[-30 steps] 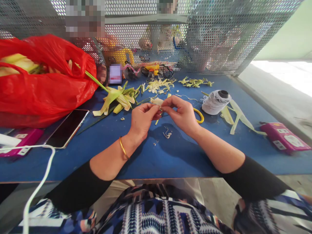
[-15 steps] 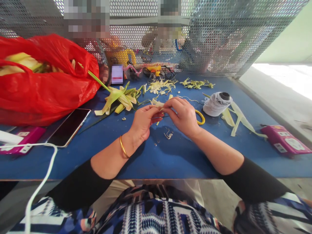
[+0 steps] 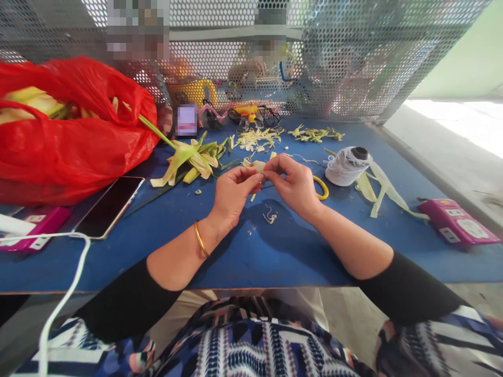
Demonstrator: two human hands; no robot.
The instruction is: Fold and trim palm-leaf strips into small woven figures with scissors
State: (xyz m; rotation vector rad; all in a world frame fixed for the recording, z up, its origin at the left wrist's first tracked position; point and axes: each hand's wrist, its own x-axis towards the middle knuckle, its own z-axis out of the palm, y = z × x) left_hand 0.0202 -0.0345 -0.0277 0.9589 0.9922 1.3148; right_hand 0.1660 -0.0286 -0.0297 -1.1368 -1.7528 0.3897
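Note:
Both my hands meet above the middle of the blue table (image 3: pixel 275 251). My left hand (image 3: pixel 232 192), with a gold bangle at the wrist, pinches a small pale leaf strip (image 3: pixel 256 165) between thumb and fingers. My right hand (image 3: pixel 293 184) pinches the same strip from the right. The strip is mostly hidden by my fingertips. A yellow-handled pair of scissors (image 3: pixel 323 187) lies just behind my right hand. A spool of white thread (image 3: pixel 348 165) stands to the right of it.
A red plastic bag (image 3: pixel 74 131) of leaves fills the left. A phone (image 3: pixel 108 205), pink power strips (image 3: pixel 456 224) and a white cable (image 3: pixel 63 303) lie on the table. Cut leaves (image 3: pixel 192 157) and scraps lie behind; a perforated metal screen (image 3: pixel 353 52) closes the back.
My hands stay together on the strip, with only small finger shifts. The view has moved slightly.

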